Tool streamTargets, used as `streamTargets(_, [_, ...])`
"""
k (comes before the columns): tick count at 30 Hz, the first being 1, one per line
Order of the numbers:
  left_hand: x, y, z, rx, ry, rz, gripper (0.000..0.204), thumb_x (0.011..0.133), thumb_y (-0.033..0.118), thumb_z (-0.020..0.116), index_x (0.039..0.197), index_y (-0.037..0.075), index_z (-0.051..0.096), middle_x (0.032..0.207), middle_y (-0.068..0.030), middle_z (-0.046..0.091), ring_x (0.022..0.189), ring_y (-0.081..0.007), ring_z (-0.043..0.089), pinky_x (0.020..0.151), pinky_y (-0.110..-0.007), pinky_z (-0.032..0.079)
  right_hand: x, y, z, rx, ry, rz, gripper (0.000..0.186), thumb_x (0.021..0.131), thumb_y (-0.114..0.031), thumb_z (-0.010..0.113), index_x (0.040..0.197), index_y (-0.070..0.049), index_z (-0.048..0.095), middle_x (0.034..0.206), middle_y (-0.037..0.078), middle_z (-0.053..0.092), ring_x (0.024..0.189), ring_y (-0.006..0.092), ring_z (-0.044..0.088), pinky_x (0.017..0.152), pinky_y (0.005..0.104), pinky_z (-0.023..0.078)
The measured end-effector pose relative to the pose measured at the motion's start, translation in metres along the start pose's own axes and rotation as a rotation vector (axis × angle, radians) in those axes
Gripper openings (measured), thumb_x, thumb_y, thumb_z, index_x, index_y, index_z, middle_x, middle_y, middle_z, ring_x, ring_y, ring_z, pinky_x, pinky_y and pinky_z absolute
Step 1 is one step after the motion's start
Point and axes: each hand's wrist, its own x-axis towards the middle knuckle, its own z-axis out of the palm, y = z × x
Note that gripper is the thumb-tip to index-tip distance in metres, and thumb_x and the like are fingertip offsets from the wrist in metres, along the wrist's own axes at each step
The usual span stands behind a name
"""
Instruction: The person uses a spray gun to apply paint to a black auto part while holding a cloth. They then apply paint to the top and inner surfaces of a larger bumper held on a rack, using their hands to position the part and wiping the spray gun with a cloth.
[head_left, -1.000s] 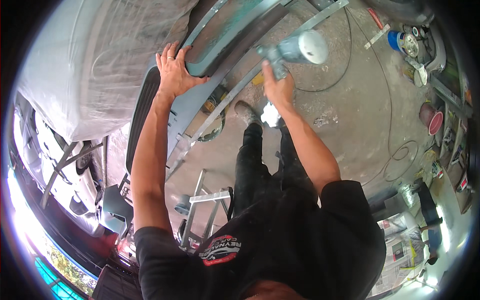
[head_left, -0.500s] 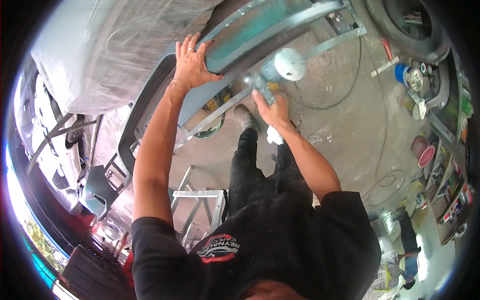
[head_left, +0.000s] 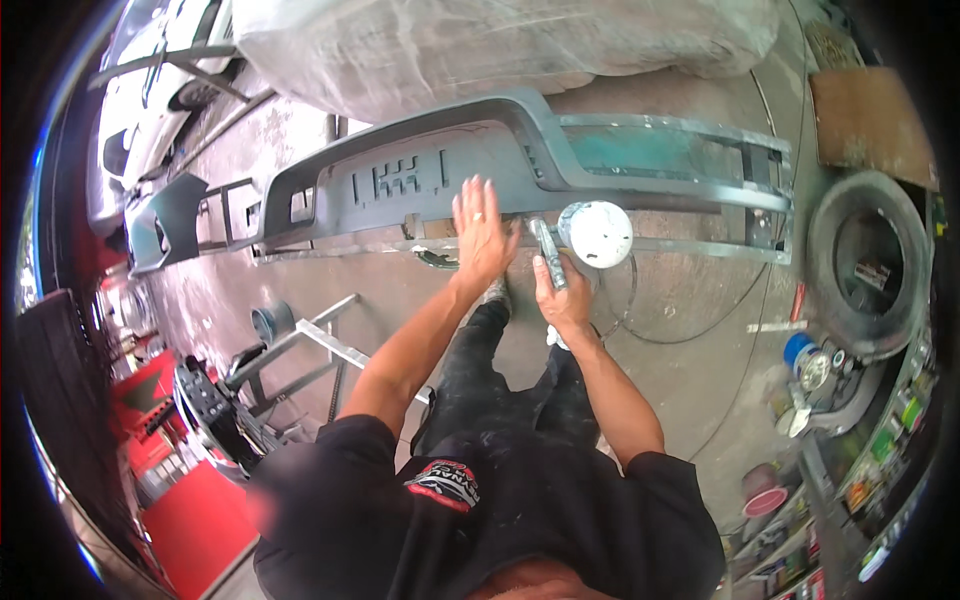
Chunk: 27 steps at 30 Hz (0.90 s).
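Observation:
A long grey car bumper (head_left: 460,160) lies across a metal frame stand (head_left: 690,245) in front of me. My left hand (head_left: 482,238) is open with fingers stretched, over the near edge of the bumper's middle. Whether it touches the surface, I cannot tell. A ring is on one finger. My right hand (head_left: 566,298) is wrapped round the handle of a spray gun (head_left: 548,252). The gun's round cup with a white, paint-specked top (head_left: 602,236) stands to its right. Its nozzle end is close to the bumper's near edge, beside my left hand.
A plastic-covered bulk (head_left: 480,50) lies beyond the bumper. At right are a tyre (head_left: 868,265), a blue can (head_left: 803,355) and a pink bucket (head_left: 765,495). A hose (head_left: 690,340) crosses the floor. To the left stand a metal trestle (head_left: 340,345) and a red cabinet (head_left: 200,520).
The view has swung round, so more of the bumper shows. My left hand has come off the bumper's raised edge to its near middle, closer to the spray gun. The right hand keeps its hold.

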Motion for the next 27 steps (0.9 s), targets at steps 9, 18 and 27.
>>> streamTargets(9, [-0.297,-0.122,0.003,-0.108,-1.511,-0.796,0.106,0.075,0.071,0.065,0.148,0.002,0.030,0.148,-0.0241,0.040,0.137,-0.0377,0.040,0.112,-0.048,0.033,0.047,-0.017,0.049,-0.204,-0.025,-0.183,0.028,0.089,-0.030,0.064,0.097,-0.004,0.068,0.086,0.023,0.068,0.077,0.0439,0.065,0.068,0.0489,0.053])
streamTargets(18, [-0.300,-0.159,0.030,-0.060,-1.394,-1.197,0.133,0.066,0.071,0.074,0.154,0.006,-0.001,0.149,-0.0214,0.038,0.133,-0.0360,0.046,0.109,-0.047,0.039,0.038,-0.015,0.105,-0.354,0.154,-0.146,0.032,0.091,-0.034,0.063,0.095,-0.002,0.066,0.076,0.022,0.066,0.071,0.0440,0.064,0.064,0.0485,0.049])
streamTargets(27, [-0.287,-0.208,0.035,-0.007,-0.998,-1.227,0.088,0.077,0.056,0.073,0.137,0.007,0.033,0.127,-0.0176,0.051,0.114,-0.0366,0.059,0.093,-0.046,0.051,0.044,-0.051,0.147,-0.444,0.378,0.083,0.039,0.092,-0.038,0.063,0.094,0.001,0.066,0.067,0.018,0.063,0.063,0.0333,0.062,0.064,0.0431,0.048])
